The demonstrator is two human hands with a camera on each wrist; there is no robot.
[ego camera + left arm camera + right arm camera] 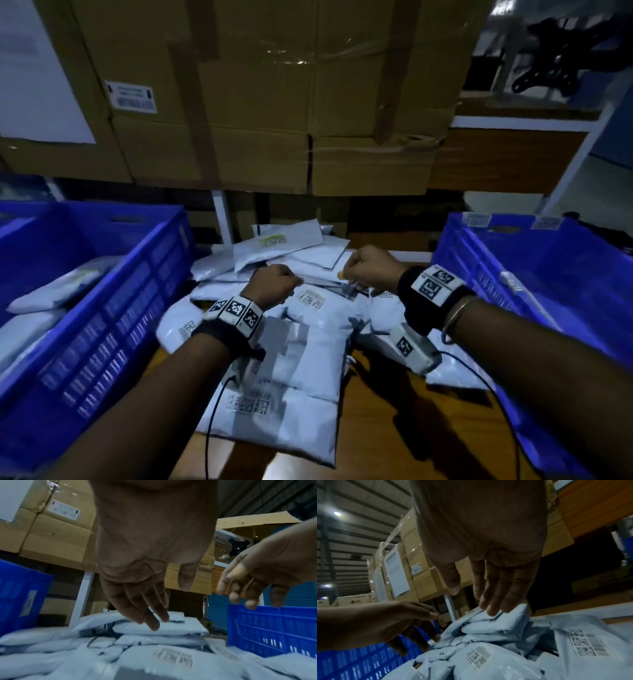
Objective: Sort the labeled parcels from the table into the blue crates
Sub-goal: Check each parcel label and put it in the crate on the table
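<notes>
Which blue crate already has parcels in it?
The left blue crate: white parcels lie inside it. The right blue crate shows only bare blue interior in the head view.

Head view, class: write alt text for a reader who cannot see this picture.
Two hands, the left hand and the right hand, hover over a pile of white labeled parcels on a wooden table, holding none. A blue crate stands on either side: the left crate holds parcels, and the right crate holds at least one. Big cardboard boxes are stacked behind.
</notes>
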